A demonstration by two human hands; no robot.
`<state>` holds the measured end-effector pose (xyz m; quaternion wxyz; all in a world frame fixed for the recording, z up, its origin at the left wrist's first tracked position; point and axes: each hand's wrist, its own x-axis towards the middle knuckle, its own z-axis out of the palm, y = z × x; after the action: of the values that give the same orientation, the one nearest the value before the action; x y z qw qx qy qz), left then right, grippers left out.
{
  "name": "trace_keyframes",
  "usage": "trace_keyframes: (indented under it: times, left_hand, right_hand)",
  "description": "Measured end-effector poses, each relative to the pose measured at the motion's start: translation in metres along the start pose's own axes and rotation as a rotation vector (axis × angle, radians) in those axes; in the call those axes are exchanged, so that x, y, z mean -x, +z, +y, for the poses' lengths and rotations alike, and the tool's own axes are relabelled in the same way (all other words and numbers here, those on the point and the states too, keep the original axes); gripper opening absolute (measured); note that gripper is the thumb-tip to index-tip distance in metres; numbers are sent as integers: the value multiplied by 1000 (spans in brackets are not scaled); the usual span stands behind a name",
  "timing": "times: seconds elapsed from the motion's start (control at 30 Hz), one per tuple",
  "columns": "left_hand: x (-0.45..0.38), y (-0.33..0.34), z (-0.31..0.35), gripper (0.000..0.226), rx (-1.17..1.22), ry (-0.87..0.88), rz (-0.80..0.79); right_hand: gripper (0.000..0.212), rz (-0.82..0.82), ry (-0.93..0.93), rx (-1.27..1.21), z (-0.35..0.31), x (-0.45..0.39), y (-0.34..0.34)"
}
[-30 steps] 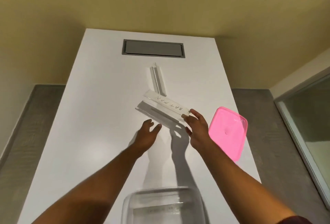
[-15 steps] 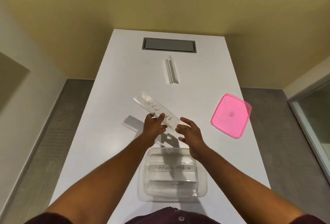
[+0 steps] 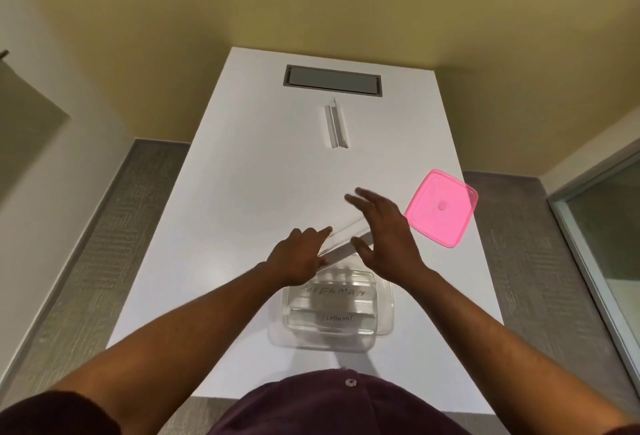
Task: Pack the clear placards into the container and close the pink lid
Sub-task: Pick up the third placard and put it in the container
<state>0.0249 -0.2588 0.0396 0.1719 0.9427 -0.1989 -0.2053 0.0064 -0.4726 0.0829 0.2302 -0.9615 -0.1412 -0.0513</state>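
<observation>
A clear placard [image 3: 343, 239] hangs tilted just above the far rim of the clear container [image 3: 388, 313]. My left hand [image 3: 300, 256] grips its near left end. My right hand [image 3: 385, 232] hovers over its right end with fingers spread, and its thumb sits close to the placard. The container stands near the front edge of the white table [image 3: 242, 192] and holds two lettered placards lying flat. Another clear placard [image 3: 335, 126] lies at the far middle of the table. The pink lid [image 3: 440, 212] lies flat to the right, just beyond my right hand.
A grey recessed hatch [image 3: 333, 81] is set into the table's far end. The table's right edge runs just beyond the lid. Grey floor lies on both sides, and a glass panel [image 3: 609, 244] stands at the far right.
Both hands brought the lettered placard from the middle of the table back to the container's far rim. My right hand let go and spread its fingers. The view tipped down.
</observation>
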Motion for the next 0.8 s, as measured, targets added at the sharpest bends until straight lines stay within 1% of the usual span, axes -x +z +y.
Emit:
trace_keyframes:
  times: [0.1, 0.13, 0.2, 0.3, 0.43, 0.57, 0.67, 0.8]
  left_hand:
    - [8, 9, 1, 67, -111, 70, -40]
    - [10, 13, 0, 66, -148, 96, -46]
    - [15, 22, -4, 61, -194, 147, -51]
    - [24, 39, -9, 50, -212, 190, -60]
    - [34, 59, -12, 42, -180, 194, -97]
    - [39, 75, -16, 46, -135, 191, -162]
    - [38, 80, -18, 48, -79, 159, -175]
    - [35, 85, -18, 42, -97, 138, -186]
  right_hand:
    - [51, -246, -17, 107, 5, 15, 8]
    - [45, -304, -4, 128, 7, 22, 11]
    - [40, -368, 49, 142, 11, 38, 20]
    - [39, -385, 160, 136, 15, 62, 35]
    - [35, -406, 269, 114, 21, 83, 55]
    - [35, -429, 310, 97, 23, 95, 71]
    - [36, -461, 324, 84, 25, 96, 80]
    - [38, -534, 332, 100, 26, 91, 90]
